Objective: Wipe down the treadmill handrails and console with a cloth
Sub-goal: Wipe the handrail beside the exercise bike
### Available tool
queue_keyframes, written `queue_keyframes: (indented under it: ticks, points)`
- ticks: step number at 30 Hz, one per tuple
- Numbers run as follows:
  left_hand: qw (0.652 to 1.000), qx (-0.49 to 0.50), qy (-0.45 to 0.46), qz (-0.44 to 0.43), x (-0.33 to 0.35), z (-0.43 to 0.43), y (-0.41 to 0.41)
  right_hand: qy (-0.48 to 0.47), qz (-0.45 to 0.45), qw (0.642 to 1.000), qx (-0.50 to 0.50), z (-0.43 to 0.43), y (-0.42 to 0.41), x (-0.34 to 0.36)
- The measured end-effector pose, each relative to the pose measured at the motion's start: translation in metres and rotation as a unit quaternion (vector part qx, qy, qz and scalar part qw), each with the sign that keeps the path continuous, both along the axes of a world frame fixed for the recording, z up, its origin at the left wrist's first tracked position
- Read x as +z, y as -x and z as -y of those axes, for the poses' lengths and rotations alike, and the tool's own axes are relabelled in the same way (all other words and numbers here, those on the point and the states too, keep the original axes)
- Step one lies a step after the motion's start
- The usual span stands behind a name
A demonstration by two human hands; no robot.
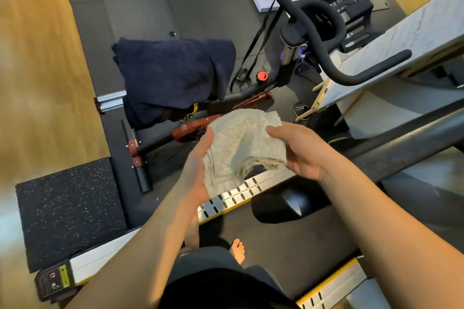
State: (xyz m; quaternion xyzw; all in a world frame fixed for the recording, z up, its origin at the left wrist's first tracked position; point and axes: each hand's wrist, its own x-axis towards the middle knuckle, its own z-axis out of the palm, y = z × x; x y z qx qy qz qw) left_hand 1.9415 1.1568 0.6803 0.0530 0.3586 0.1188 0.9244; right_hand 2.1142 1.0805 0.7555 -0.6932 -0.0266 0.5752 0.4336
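Head view: a person stands barefoot on the treadmill belt [288, 246], holding a bunched pale cloth [241, 145] in front of the body with both hands. The left hand [194, 170] cups its left edge, fingers curled round it; the right hand [298, 150] grips the right side, thumb on top. The dark treadmill handrail [406, 143] runs just right of the hands. A navy towel [173, 75] drapes over the exercise bike [313, 32] beyond.
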Motion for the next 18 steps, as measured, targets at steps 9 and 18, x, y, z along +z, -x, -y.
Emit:
queue_keyframes:
  ticks: [9, 18]
  points:
    - [0.997, -0.049, -0.022, 0.051, -0.002, 0.005, 0.001, 0.003, 0.201, 0.969, 0.144, 0.017, -0.023, -0.005]
    - [0.878, -0.168, -0.443, -0.064, -0.007, 0.006, -0.022, -0.015, 0.382, 0.907, 0.175, 0.046, -0.049, 0.003]
